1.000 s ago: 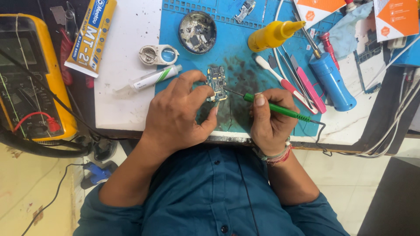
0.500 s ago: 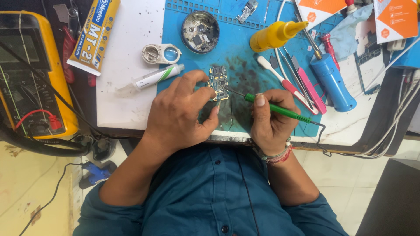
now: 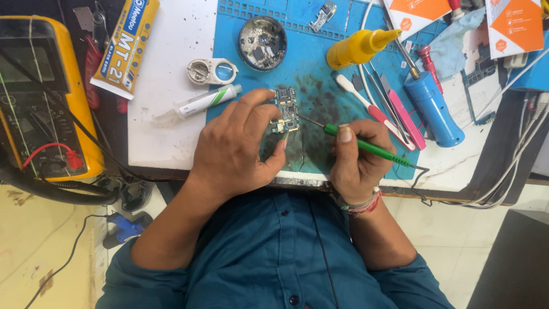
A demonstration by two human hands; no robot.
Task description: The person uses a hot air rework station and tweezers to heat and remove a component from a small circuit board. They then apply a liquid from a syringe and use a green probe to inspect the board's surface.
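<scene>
Little change against the two earlier frames: same grip, same posture, only a slight shift of framing. Left hand (image 3: pixel 240 151) closed around the lower edge of a small green circuit board (image 3: pixel 286 110), fingers curled, thumb and forefinger pinching it upright-tilted over the blue work mat (image 3: pixel 311 68) at frame centre. Right hand (image 3: pixel 357 163) wrapped pen-fashion about a green-handled soldering iron (image 3: pixel 366 146), tip laid against the board's right edge; actual contact probably made, though too fine to confirm. Judged: work on one spot of the board continuing, not yet finished. Close by: white tube (image 3: pixel 205 102) to the left of the board, round metal dish of parts (image 3: pixel 262 43) above it, yellow squeeze bottle (image 3: pixel 359 48) and blue cylinder tool (image 3: pixel 436 110) at upper right, yellow multimeter (image 3: pixel 40 97) at far left.
</scene>
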